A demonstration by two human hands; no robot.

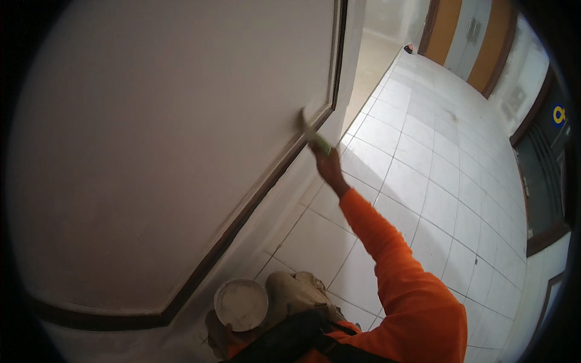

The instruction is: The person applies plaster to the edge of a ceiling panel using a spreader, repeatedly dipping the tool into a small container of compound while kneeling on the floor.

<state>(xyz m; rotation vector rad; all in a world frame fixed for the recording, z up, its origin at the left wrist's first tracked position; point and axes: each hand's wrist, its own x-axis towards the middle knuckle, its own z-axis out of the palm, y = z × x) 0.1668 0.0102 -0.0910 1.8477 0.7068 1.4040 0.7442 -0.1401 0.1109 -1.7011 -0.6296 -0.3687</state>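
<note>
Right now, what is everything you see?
Panel: one, pale, left.
Trim: one, brown, edging panel.
Brush-like tool: one, green handle, panel corner.
Tub: one, whitish, bottom.
Floor tiles: many, white, right.
Far door: one, orange and grey, top right.
Glass door: one, dark, right.
Ring sign: one, yellow and blue, glass door.
Small object: one, dark, reddish, top.
Right hand: one, bare, gripping tool.
Left hand: one, partly hidden, at tub.
Right sleeve: one, orange, lower right.
Trousers: one pair, tan, bottom.

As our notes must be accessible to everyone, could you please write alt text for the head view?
A person's right hand holds a blurred, green-handled tool at the corner of a pale, dark-framed panel. The left hand is at a round container below; white floor tiles stretch away at right.
</note>
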